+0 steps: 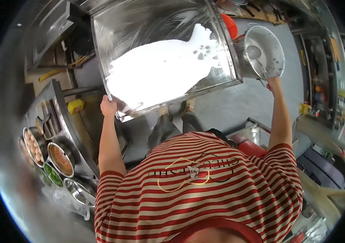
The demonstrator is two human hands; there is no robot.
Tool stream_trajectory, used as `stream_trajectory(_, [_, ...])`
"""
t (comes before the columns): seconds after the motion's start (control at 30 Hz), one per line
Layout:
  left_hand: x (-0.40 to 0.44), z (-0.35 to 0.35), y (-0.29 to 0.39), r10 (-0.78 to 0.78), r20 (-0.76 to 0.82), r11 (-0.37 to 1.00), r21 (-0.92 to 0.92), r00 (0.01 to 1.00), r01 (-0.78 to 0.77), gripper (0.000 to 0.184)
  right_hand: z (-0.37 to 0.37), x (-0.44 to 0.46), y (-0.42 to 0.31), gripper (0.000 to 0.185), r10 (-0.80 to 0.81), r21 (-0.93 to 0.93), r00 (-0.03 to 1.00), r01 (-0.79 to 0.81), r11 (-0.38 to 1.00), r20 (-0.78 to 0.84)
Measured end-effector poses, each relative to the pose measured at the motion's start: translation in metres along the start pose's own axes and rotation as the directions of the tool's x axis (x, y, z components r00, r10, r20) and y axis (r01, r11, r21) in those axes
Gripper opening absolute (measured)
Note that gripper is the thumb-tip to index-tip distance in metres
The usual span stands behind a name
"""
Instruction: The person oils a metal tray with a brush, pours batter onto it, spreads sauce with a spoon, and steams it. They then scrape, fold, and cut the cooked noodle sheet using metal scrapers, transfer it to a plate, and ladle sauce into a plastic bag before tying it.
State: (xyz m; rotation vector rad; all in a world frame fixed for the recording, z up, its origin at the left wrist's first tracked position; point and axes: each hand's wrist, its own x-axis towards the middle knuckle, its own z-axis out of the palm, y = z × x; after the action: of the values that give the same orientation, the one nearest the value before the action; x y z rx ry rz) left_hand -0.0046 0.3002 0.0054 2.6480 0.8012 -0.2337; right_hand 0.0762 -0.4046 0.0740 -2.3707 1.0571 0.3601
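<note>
Nearest the camera is the red-and-cream striped shirt [197, 190], with the bare forearms reaching forward from its sleeves. The left hand [108, 107] is clenched on the near left corner of a rectangular metal tray [156, 28], which lies in front of the body, above the shoes [190, 104]. Opaque white liquid [152, 73] pools over the near and left part of the tray, reaching in a ragged tongue towards the right wall, where small gaps let the metal show through; the far part bears only thin, streaky white smears. The right hand [274, 84] is closed at the near rim of a round metal pot [276, 52] just beside the tray's right side, apparently grasping the handle of a ladle [254, 52], though the exact grip is too small to tell. The ladle's bowl is inside the pot, whose inner wall is coated and spotted with white residue. Beyond the pot's left side, near the tray's far right corner, is a red container [229, 26], its contents hidden. Outward from the left hand, a yellow cloth [75, 106] rests by the side counter [73, 137]. Further along stand an oval container of brown eggs [33, 146], a round pan of orange-red sauce [61, 159], a container of chopped greens [53, 174] and a shiny metal bowl [79, 192], with clear plastic [69, 204] beside it.
</note>
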Motion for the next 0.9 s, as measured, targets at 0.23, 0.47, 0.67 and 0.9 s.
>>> stream_trajectory(0.23, [0.015,0.016,-0.118,-0.065,0.102,0.921,-0.378,0.993,0.099,0.019,0.083,-0.072,-0.114,0.032,-0.546,-0.35,0.832,0.485,0.801,-0.096])
stream_trajectory(0.47, [0.04,0.024,-0.115,-0.53,0.316,0.367,-0.751,0.787,0.549,0.091,0.234,-0.021,-0.156,0.076,-0.371,0.101,0.899,0.357,0.929,0.234])
stream_trajectory(0.67, [0.003,0.016,-0.09,-0.563,0.263,0.224,-0.864,0.783,0.451,0.079,0.188,-0.03,-0.153,0.076,-0.314,0.16,0.947,0.301,0.94,0.064])
stream_trajectory(0.9, [-0.037,-0.056,-0.018,-0.575,0.191,0.177,-0.92,0.796,0.349,0.073,0.181,-0.011,-0.124,0.076,-0.271,0.304,0.961,0.275,0.912,-0.053])
